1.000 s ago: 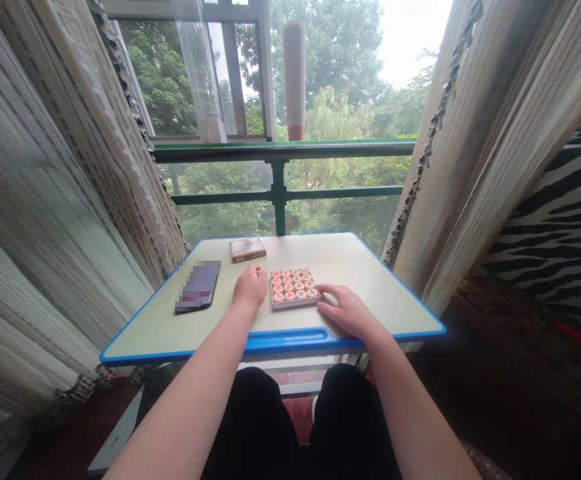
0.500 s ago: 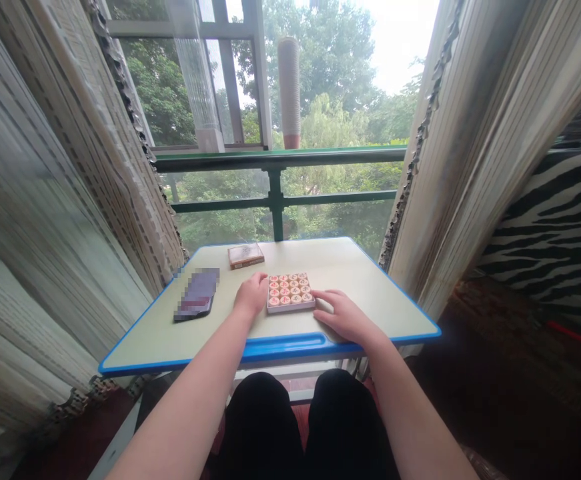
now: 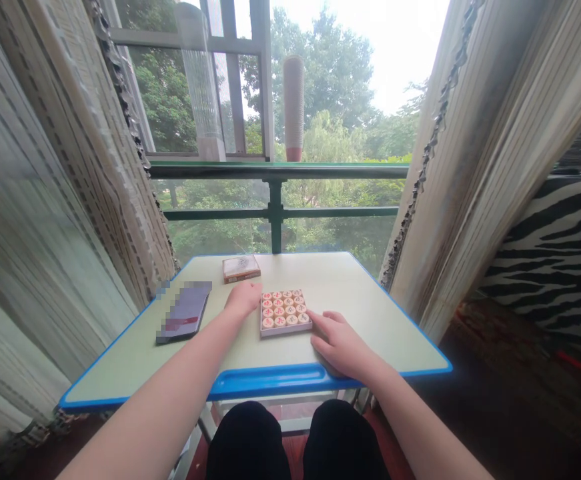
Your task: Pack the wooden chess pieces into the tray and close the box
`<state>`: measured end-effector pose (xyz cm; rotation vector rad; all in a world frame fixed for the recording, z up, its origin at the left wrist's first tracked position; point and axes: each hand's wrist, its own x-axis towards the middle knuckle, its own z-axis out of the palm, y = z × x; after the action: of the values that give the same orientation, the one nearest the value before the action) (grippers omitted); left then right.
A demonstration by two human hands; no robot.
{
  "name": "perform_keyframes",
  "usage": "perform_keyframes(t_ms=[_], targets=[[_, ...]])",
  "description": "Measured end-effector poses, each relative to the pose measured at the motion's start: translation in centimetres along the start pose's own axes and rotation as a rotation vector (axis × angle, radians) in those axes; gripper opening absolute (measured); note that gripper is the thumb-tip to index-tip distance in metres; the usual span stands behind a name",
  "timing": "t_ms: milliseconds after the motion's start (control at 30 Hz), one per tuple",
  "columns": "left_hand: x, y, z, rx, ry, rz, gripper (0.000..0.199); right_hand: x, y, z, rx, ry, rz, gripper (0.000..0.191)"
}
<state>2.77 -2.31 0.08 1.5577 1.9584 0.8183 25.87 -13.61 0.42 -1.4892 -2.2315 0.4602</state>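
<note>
An open box (image 3: pixel 286 329) of round pieces with red and dark characters lies on the pale table (image 3: pixel 370 333). My left hand (image 3: pixel 244 298) is by the box's upper left corner, its fingers curled; what they hold, if anything, is hidden. On the other side, my right hand (image 3: pixel 339 339) rests on the table with fingers apart, a fingertip at the box's right edge. Just behind my left hand lies a flat box lid or case (image 3: pixel 241 268). A dark phone-like object (image 3: pixel 187 310), partly pixelated, lies to the left.
The table has a blue rim with a blue tray groove (image 3: pixel 270 379) at its near edge. Behind it stand a green railing (image 3: pixel 275 171) and a window. Curtains (image 3: pixel 45 133) hang on both sides. My knees are below the near edge.
The camera view has shifted, so the table and box sit lower in the picture. My left hand has moved a little towards the far case, its fingers more curled. My right hand stays beside the box.
</note>
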Motion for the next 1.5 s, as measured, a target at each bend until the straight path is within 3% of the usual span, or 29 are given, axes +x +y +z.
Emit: perform_keyframes(t_ms=[133,233,333,433,500,567,700,833,1000,1100,1333,1500], targets=[[2.3,0.1,-0.5,-0.002,-0.07,-0.014,0.033,0.1,-0.1,-0.6,0.051,-0.035,0.029,0.057],[3.6,-0.6,-0.6,0.014,-0.059,0.024,0.038,0.8,0.1,-1.9,0.082,-0.128,0.029,0.062],[4.6,-1.5,-0.3,0.066,-0.028,0.175,0.04,2.6,0.4,-3.3,0.056,-0.23,0.089,0.07],[4.8,-2.1,0.0,-0.047,-0.063,0.211,0.044,5.4,0.5,-4.1,0.012,-0.353,0.113,0.095],[4.6,-2.1,0.2,-0.041,-0.043,0.258,0.045,7.5,0.5,-4.2,-0.015,-0.439,0.078,0.121],[4.3,-2.0,0.2,-0.022,-0.043,0.315,0.046,9.2,0.7,-4.2,0.004,-0.487,0.046,0.134],[3.8,-1.7,0.1,0.145,-0.049,0.396,0.042,10.9,2.6,-3.5,0.267,-0.496,0.005,0.114],[3.8,-1.4,0.1,0.165,-0.039,0.412,0.042,10.6,4.6,-2.3,0.439,-0.395,-0.074,0.105],[3.3,-0.7,0.3,0.023,-0.026,0.589,0.027,10.1,4.5,-1.4,0.355,-0.225,-0.166,0.064],[2.9,-0.3,0.4,-0.066,-0.007,0.604,0.026,10.4,4.1,-1.4,0.253,-0.175,-0.298,0.044],[2.0,-0.1,0.0,-0.083,-0.055,0.592,0.026,10.6,4.3,-1.5,0.164,-0.09,-0.42,0.036],[1.5,-0.1,-0.1,0.033,-0.082,0.701,0.027,10.3,3.4,-1.5,0.132,-0.099,-0.477,0.037]])
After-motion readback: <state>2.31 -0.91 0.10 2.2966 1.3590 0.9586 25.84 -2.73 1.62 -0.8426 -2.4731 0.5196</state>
